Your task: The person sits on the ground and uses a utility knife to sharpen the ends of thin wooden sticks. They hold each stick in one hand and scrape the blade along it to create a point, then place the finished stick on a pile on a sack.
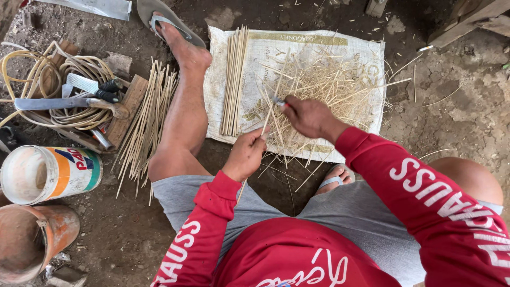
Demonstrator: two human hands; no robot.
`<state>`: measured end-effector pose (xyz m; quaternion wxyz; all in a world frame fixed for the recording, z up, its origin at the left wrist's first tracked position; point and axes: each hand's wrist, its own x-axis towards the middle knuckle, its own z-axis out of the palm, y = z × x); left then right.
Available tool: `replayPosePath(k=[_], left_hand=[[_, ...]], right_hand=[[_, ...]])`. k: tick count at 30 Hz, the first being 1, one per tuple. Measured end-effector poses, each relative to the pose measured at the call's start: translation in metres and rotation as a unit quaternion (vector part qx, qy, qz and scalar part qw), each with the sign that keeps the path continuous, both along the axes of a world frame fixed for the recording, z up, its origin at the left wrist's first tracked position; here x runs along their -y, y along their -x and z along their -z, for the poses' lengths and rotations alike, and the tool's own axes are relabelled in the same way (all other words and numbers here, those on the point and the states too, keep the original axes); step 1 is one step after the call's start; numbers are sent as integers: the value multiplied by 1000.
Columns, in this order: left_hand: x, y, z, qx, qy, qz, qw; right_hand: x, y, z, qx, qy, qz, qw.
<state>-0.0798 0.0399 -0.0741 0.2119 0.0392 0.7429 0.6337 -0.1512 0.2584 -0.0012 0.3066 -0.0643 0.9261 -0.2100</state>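
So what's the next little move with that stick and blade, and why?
Probably draw the small blade in the right hand along the thin stick, shaving it. The left hand grips the stick's lower end, the blade sits against it, and shavings cover the sack.

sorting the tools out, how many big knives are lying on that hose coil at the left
2: one long bare blade lies across the hose coil, and a second, shorter knife with a dark handle lies just above it. More may be hidden beneath.
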Motion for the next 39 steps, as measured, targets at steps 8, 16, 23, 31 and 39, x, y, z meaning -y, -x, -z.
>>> replayPosePath(k=[8, 16, 23, 31, 39], left_hand=[[23, -36, -20, -19, -22, 59, 998], [37, -57, -22, 22, -32, 62, 997], [41, -67, -26, 70, -36, 76, 994], [46, -71, -23, 20, 0, 70, 997], [51, -75, -25, 10, 35, 80, 996]], right_hand=[[-31, 28, 14, -19, -33, 42, 998], [-42, 36, 28, -23, -59, 36, 997], [-59, 36, 15, 4, -30, 165, 986], [-49, 21, 6, 1, 167, 266, 949], [-49, 29, 38, 13, 341, 310, 887]])
